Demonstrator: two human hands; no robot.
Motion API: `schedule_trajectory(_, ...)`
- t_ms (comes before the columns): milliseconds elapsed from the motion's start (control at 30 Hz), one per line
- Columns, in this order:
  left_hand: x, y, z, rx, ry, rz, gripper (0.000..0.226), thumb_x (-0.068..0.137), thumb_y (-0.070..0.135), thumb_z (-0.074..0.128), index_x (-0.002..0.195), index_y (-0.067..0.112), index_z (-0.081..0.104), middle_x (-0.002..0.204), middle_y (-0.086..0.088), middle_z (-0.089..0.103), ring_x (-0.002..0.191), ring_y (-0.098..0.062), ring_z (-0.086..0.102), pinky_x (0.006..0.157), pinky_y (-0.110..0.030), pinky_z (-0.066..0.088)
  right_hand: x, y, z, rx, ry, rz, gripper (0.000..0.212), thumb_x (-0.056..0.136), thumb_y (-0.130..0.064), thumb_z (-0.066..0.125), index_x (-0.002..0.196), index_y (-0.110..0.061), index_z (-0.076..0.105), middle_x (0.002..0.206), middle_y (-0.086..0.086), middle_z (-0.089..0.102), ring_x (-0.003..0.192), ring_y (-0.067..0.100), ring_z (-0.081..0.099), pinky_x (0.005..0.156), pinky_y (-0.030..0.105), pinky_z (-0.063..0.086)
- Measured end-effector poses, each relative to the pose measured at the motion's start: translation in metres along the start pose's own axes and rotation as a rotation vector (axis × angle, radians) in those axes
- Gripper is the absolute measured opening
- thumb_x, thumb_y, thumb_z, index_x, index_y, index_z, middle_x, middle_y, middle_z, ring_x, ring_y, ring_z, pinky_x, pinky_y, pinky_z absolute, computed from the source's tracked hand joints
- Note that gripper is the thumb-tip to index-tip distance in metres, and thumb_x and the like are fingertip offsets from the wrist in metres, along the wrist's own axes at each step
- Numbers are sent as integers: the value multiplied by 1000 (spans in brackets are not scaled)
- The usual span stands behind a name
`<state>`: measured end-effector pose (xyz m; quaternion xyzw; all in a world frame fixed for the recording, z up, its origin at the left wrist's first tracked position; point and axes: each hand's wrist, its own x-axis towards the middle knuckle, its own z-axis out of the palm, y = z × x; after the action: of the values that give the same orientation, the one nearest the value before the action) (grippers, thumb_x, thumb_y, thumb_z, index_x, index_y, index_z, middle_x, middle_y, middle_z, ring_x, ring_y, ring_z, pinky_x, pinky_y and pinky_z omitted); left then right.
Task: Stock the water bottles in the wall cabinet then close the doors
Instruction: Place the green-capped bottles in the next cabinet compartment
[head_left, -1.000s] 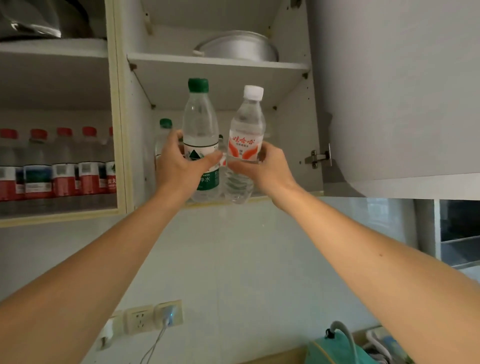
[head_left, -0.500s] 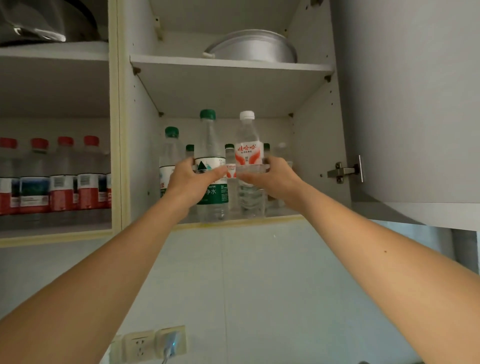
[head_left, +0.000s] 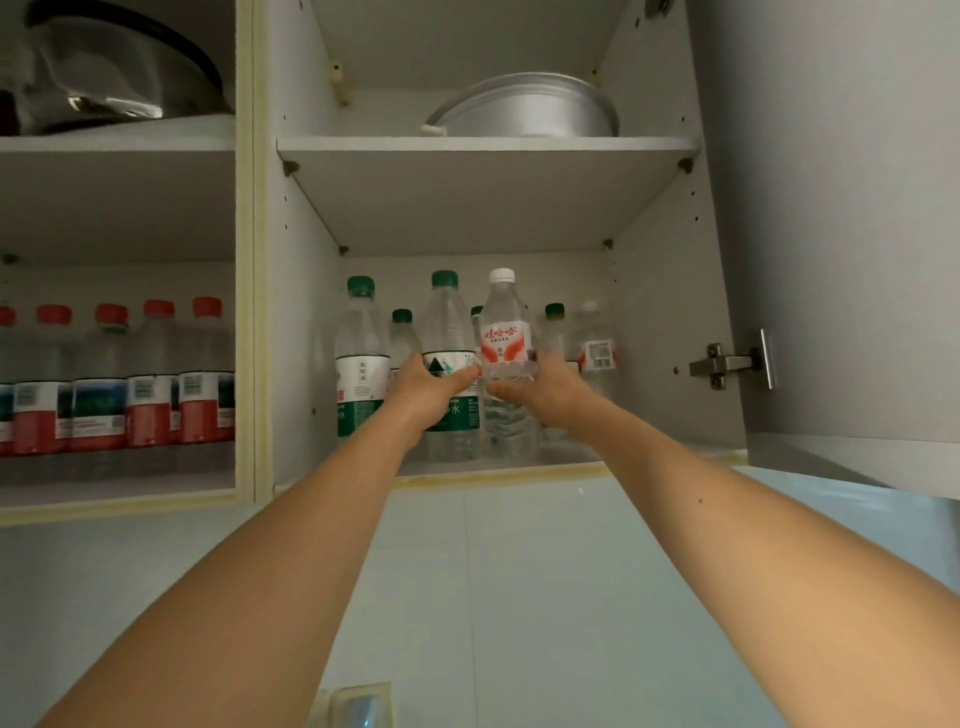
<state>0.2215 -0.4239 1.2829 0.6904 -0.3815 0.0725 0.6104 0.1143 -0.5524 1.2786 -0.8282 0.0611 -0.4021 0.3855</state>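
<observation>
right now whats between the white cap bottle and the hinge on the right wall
In the head view, a green-capped bottle and a clear red-labelled bottle stand behind the white-capped bottle; then bare wall up to the hinge.

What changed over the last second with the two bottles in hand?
Both bottles went from in front of the cabinet's lower edge onto its lower shelf. The left hand still grips the green-capped bottle and the right hand the white-capped bottle, now standing among the bottles already there. Neither is released. The red-capped bottles on the left, the metal basin above and the open door are unchanged.
</observation>
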Motion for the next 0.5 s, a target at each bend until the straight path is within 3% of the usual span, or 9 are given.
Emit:
schedule_trajectory(133, -2, 1, -2, 113, -13, 19, 60, 88, 37, 75, 139, 16, 49, 129, -6, 63, 110, -23, 62, 91, -40, 53, -2, -1, 0, -16, -24, -8, 20, 92, -25, 72, 103, -29, 56, 93, -13, 63, 87, 8, 60, 76, 25, 47)
schedule_trajectory(300, -17, -4, -21, 244, -38, 61, 50, 90, 29, 75, 133, 16, 52, 117, 1, 64, 99, -16, 61, 90, -36, 52, -13, -2, -1, -148, -5, -3, 16, 94, -28, 69, 89, -35, 54, 96, -8, 69, 78, 2, 62, 61, 19, 45)
schedule_trajectory(400, -36, 1, -37, 232, 20, 138, 43, 89, 37, 75, 123, 22, 54, 102, 10, 59, 85, -5, 58, 70, -23, 44, -26, -7, 1, -254, 190, -61, 14, 96, -32, 66, 106, -26, 59, 115, 0, 65, 97, 13, 63, 85, 34, 56)
schedule_trajectory(433, -44, 2, -43, 193, 35, 164, 38, 89, 37, 75, 118, 23, 56, 101, 11, 61, 86, -4, 60, 71, -23, 47, -33, -10, 2, -319, 272, -111, 24, 97, -33, 64, 118, -22, 59, 122, 2, 61, 108, 17, 59, 96, 38, 52)
schedule_trajectory(500, -66, 3, -56, 103, 77, 237, 34, 91, 34, 73, 120, 19, 60, 101, 8, 66, 93, -10, 66, 82, -33, 57, -58, -16, 10, -432, 389, -282, 32, 99, -28, 61, 128, -16, 57, 130, 5, 54, 117, 22, 52, 104, 40, 46)
